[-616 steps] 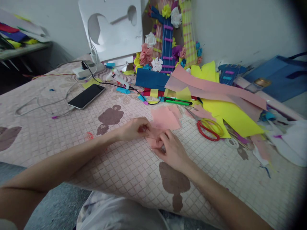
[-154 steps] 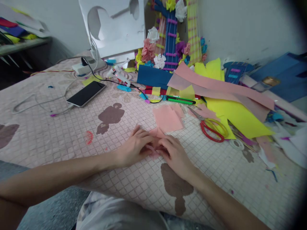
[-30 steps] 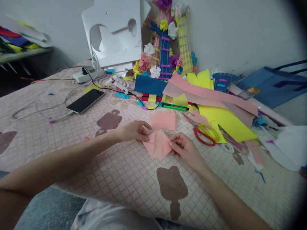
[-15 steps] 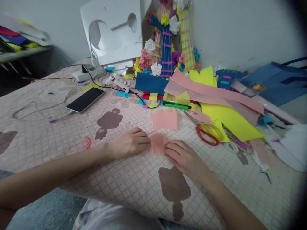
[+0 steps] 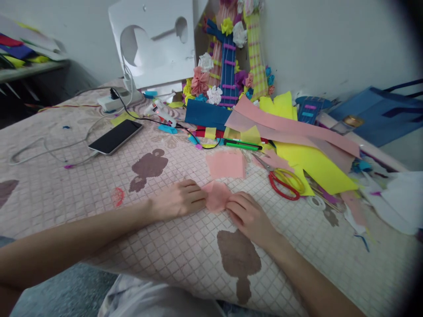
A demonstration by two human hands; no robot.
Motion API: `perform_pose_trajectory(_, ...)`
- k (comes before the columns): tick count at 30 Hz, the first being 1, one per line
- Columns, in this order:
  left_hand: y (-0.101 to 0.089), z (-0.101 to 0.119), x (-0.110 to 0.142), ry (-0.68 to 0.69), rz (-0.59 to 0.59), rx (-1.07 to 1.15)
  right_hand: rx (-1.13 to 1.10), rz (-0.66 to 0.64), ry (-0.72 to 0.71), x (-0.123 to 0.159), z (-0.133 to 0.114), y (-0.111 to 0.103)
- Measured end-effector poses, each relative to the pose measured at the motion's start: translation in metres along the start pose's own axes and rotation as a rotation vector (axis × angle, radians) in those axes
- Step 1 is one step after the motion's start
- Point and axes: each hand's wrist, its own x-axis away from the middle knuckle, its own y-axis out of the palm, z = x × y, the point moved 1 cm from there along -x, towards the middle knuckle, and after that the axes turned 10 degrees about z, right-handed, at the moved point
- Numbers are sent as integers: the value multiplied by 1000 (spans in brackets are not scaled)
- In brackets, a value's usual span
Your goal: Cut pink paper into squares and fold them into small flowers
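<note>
A small rounded piece of pink crepe paper [image 5: 217,197] lies between my two hands, low over the table cover. My left hand [image 5: 185,197] pinches its left edge, fingers closed together. On the opposite edge, the fingertips of my right hand [image 5: 248,215] are closed on the same piece. Just beyond it is a stack of square pink paper pieces [image 5: 226,164]. Red and yellow handled scissors [image 5: 283,181] rest to the right of the stack, blades pointing toward it.
A green cutter [image 5: 243,145] lies behind the stack, near a glue gun [image 5: 162,115] with a black cord. A phone [image 5: 115,137] on a cable is at the left. Pink strips [image 5: 297,125] and yellow sheets [image 5: 313,165] cover the right side. Flower-decorated paper guitars [image 5: 228,66] stand against the wall.
Both hands keep their hold on the pink piece. Its right side looks flatter now, where a raised fold showed before. The whole view has shifted slightly.
</note>
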Motion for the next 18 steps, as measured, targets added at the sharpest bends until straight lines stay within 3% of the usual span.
perform_pose_trajectory(3,3,1,1,17,-54,1,-51,29,45,1,0,1)
perform_pose_trajectory(11,15,3,2,-386,23,254,-215,116,284,-1,-1,4)
perform_pose_trajectory(18,17,5,-3,-510,48,319,-269,131,400,-3,0,7)
